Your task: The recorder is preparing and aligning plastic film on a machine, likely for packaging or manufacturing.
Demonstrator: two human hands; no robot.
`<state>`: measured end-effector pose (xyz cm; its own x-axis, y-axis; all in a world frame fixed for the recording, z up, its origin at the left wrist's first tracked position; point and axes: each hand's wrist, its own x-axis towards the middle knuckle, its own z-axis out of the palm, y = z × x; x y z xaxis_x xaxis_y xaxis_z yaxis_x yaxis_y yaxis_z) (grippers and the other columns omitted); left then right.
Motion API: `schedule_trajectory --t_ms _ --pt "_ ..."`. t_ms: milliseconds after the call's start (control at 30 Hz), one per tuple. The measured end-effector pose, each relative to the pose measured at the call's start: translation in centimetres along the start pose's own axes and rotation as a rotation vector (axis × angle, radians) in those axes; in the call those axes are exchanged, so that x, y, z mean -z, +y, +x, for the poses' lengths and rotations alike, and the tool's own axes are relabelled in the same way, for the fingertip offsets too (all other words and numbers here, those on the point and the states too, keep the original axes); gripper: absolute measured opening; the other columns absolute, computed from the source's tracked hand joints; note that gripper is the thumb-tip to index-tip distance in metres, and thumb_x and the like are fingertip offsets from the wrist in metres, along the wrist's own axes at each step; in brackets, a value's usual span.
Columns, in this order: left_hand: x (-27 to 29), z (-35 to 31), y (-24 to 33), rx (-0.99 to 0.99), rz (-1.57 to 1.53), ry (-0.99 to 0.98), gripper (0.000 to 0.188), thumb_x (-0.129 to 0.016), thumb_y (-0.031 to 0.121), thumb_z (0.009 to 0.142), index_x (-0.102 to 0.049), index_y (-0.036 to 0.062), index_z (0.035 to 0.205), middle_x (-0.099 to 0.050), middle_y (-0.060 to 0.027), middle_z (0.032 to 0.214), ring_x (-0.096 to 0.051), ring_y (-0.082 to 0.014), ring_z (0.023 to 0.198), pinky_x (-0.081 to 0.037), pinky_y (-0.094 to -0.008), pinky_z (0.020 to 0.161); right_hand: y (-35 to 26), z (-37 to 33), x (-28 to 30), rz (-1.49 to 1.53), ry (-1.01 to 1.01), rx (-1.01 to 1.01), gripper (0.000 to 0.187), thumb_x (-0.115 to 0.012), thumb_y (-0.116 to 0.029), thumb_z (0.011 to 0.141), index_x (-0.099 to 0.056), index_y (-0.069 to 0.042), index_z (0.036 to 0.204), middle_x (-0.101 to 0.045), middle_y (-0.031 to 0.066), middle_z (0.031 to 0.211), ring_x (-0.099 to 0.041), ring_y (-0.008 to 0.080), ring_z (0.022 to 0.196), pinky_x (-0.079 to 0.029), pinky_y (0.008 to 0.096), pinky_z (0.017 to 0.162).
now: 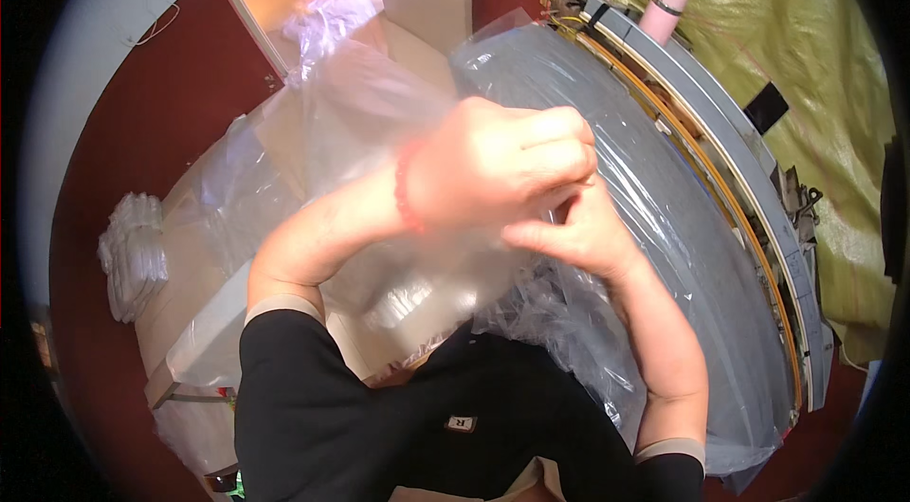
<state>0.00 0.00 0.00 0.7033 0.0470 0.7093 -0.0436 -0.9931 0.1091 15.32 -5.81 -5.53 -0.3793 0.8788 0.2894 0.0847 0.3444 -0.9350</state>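
Note:
Both my hands are raised close together over the table. My left hand [517,159] is closed in a fist, back up, with a red beaded bracelet [408,187] on its wrist. Hazy clear plastic film [455,260] hangs under and beside it and seems to run into its grip, though the exact hold is hidden. My right hand [580,235] meets it from below right, thumb stretched toward the left fingertips. Its other fingers curl partly behind the left hand, so what they grip does not show. Crumpled clear plastic [569,312] lies by my right forearm.
A grey machine bed [664,208] covered in clear film curves along the right, with a long rail [758,142] behind. A pink bottle [665,9] and a black phone-like slab [766,108] are beyond it, near a green tarp [739,37]. Stacked clear bags [135,255] sit at the left edge.

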Motion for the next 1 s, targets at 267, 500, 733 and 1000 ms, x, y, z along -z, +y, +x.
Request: schedule_trajectory --t_ms 267,500,733,1000 --pt "1.4 -4.9 -3.5 0.394 -0.651 -0.002 0.086 -0.06 0.066 0.059 -0.044 0.0037 0.115 -0.047 -0.0127 0.116 -0.044 -0.0218 0.103 -0.037 -0.0373 0.086 -1.9 -4.1 5.7 -0.502 0.013 -0.054 0.015 -0.05 0.003 0.068 -0.06 0.0 0.079 -0.059 0.0043 0.068 -0.056 0.0115 0.061 -0.045 0.0255 0.057" --pt "1.4 -17.4 -12.2 0.859 0.274 -0.534 0.015 -0.056 0.009 0.066 -0.062 0.0062 0.08 -0.06 -0.0167 0.076 -0.058 -0.029 0.069 -0.046 -0.0352 0.064 -9.9 -4.9 10.7 -0.593 0.578 0.438 0.019 -0.051 0.007 0.067 -0.058 -0.002 0.082 -0.057 0.0023 0.069 -0.052 0.0087 0.061 -0.04 0.0222 0.051" --pt "15.3 -6.3 -2.8 0.276 0.643 0.936 0.026 -0.047 0.002 0.079 -0.054 0.0002 0.104 -0.056 -0.0111 0.103 -0.054 -0.0205 0.094 -0.043 -0.0301 0.081 -9.1 -9.4 18.8 -1.712 0.784 0.374 0.027 -0.059 0.003 0.063 -0.06 -0.007 0.088 -0.061 0.0089 0.074 -0.059 0.0211 0.065 -0.046 0.0263 0.06" --pt "3.1 -17.2 1.3 0.889 0.257 -1.096 0.055 -0.062 0.005 0.065 -0.046 0.0067 0.118 -0.051 -0.0147 0.114 -0.049 -0.0314 0.103 -0.04 -0.0365 0.087 -8.6 -21.4 16.8 -0.889 1.012 0.238 0.028 -0.041 0.009 0.072 -0.058 -0.001 0.092 -0.058 0.0084 0.083 -0.057 0.0182 0.075 -0.044 0.0255 0.07"
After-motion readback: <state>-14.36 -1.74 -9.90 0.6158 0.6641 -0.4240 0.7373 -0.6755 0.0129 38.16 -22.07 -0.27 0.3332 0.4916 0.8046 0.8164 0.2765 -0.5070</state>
